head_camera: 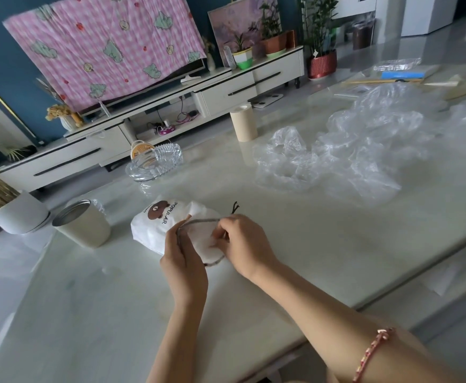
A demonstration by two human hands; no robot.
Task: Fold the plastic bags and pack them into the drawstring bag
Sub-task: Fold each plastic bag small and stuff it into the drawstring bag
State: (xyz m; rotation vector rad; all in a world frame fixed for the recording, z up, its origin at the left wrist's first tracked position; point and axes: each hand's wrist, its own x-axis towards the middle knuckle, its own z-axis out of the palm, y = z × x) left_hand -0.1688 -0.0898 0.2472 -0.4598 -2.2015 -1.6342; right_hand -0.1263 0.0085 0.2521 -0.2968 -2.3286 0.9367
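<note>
1. Between the two hands sits the mouth of the drawstring bag [154, 228]. The left hand [183, 262] pinches the dark-corded rim on its side, fingers curled onto the cloth. The right hand [244, 240] pinches the opposite rim, so the opening is stretched between them and faces the person.
2. Beyond the knuckles, the bag's body runs away and to the left of the left hand, lying on the table [281, 272] with its bear print up. That is its long axis: mouth near, bottom far. It looks plump (what fills it I cannot make out).
3. Just past the right hand's fingers, the cord ends [235, 208] lie loose on the tabletop.
4. Far beyond and to the right of the right hand, well apart from the bag, lies the heap of clear plastic bags [350, 153], crumpled and unfolded.
5. The right hand is plainly the nearer one to that heap. I'd judge it the hand to let go and reach, while the left holds the mouth; anything brought back would enter along the bag's axis, from the near side.
6. Left of the left hand stands a metal-rimmed cup [82, 226], near the bag but apart from it.
</note>
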